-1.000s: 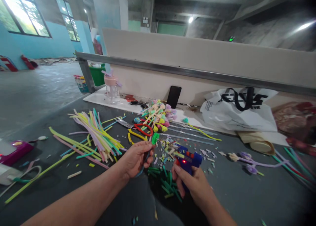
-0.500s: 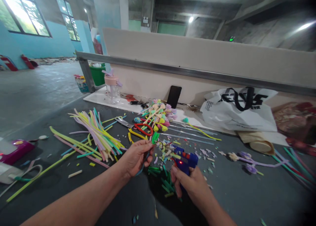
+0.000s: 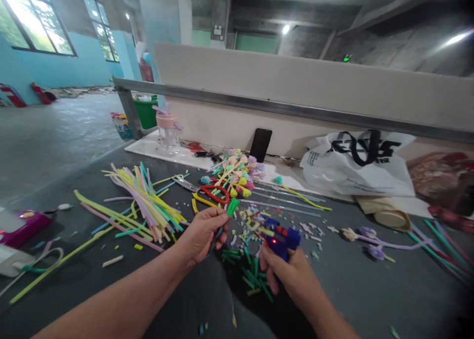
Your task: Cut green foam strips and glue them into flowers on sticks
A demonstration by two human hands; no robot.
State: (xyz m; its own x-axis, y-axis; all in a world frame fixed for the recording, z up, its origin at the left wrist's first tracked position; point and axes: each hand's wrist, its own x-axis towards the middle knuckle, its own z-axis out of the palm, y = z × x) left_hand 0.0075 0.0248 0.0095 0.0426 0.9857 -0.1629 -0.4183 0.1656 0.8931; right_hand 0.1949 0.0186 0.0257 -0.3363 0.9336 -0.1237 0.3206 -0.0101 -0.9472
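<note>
My left hand (image 3: 206, 232) pinches a small bright green chenille stem piece (image 3: 232, 207) between thumb and fingertips, with a thin dark strand trailing below the fingers. Wrapped round the handle of a blue hot glue gun (image 3: 284, 241) is my right hand (image 3: 291, 276); a small red light glows on the gun. The gun's nozzle points left and sits apart from the green piece. Cut green stem pieces (image 3: 255, 275) lie on the dark table below, between both hands. Many small pastel offcuts (image 3: 247, 224) are scattered just beyond.
Long pastel chenille stems (image 3: 151, 206) lie at left beside scissors (image 3: 217, 193) with red handles. Behind are a heap of fuzzy flowers (image 3: 239, 171), clear glue sticks (image 3: 281, 208), a phone (image 3: 261, 145), a pink-lidded cup (image 3: 168, 134) and a white bag (image 3: 357, 166). A purple flower stem (image 3: 394, 246) lies at right.
The glue gun in my right hand has moved slightly right, away from the green piece. My left hand stays nearly in place, with the green piece turned a little.
</note>
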